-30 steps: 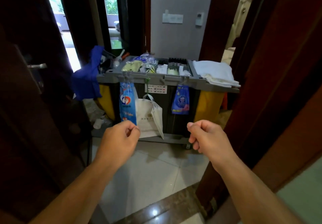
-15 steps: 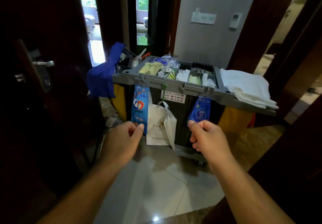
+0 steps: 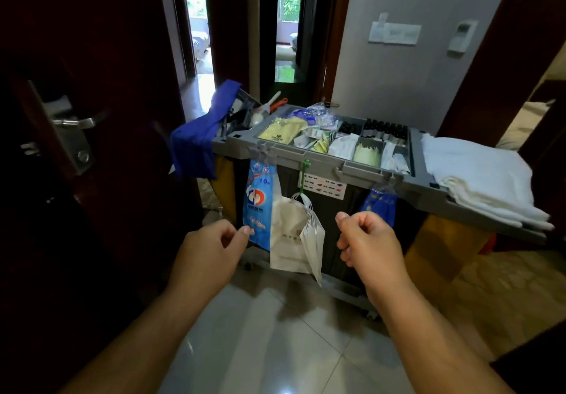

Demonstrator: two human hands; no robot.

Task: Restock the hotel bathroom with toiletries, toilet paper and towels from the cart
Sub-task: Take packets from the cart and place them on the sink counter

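Left hand (image 3: 211, 252) and right hand (image 3: 367, 246) loosely fisted, empty; best slide flat palms under folded white towels (image 3: 477, 179) on grey plastic cart (image 3: 358, 171)

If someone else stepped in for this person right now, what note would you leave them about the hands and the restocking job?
Left hand: fingers curled, holding nothing; fingertips close to the hanging light-blue packet, contact unclear.
Right hand: curled, holding nothing.
Things: the cart stands straight ahead on the tiled floor. Small toiletries lie in its top tray; folded white towels are stacked on its right end. No toilet paper shows in this view.
Done: nothing is in either hand yet.
Left: pick toiletries, towels and toilet paper, then carry them to the bathroom.
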